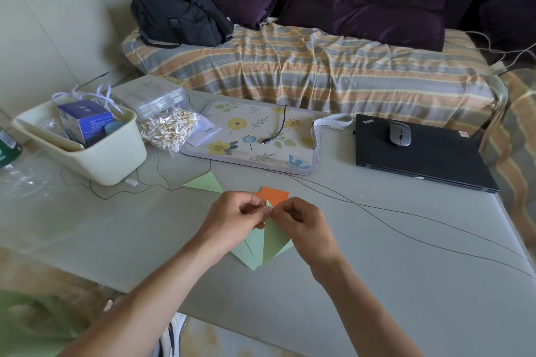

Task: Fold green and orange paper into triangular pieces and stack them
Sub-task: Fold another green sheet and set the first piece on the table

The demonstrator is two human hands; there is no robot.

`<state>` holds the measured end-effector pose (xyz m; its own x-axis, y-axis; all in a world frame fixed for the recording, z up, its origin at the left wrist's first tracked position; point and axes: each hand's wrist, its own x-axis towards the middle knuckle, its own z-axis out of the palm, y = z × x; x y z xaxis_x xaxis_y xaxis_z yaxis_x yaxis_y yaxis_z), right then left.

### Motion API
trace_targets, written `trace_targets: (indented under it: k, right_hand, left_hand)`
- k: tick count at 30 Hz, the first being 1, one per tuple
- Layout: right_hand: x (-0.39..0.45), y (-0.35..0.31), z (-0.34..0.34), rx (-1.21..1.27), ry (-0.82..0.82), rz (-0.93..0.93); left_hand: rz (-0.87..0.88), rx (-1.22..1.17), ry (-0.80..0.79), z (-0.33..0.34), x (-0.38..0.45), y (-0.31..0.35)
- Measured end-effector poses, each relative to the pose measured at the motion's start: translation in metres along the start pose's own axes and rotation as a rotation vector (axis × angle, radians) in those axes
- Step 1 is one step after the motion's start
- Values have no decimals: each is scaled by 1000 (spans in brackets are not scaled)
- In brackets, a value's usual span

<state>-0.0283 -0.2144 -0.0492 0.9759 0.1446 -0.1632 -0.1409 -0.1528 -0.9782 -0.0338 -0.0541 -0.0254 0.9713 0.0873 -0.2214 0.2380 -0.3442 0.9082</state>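
A pale green paper (272, 240), creased into narrow triangular flaps, hung below both hands. The left hand (232, 219) and right hand (301, 224) pinched its top tip, apparently lifted off the table (377, 255), with orange paper (274, 193) just beyond.

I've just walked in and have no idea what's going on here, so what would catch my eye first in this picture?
Front and centre, the left hand and right hand pinch the tip of a green paper piece held over the grey table. Just beyond lie the orange paper and a green triangle. Behind, a black laptop with a mouse on its lid sits at the right.
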Motion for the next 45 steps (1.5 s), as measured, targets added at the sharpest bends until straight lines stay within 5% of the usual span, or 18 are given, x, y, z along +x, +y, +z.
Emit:
trace_targets:
  k: [14,20,29,39,45]
  right_hand:
    - [1,-1,0,-49,2,20]
    - [1,0,-2,-14,31,3]
    - [4,2,-3,-13,21,43]
    - [4,2,-6,69,45,63]
    - [4,3,-6,61,62,64]
  left_hand:
    - [13,-14,50,1,-1,2]
    - [-60,-13,-52,5,-6,4]
    - [-135,-24,144,-1,-2,2]
    - [-136,-175,-112,2,-6,8]
    - [-164,-150,-10,2,-1,5]
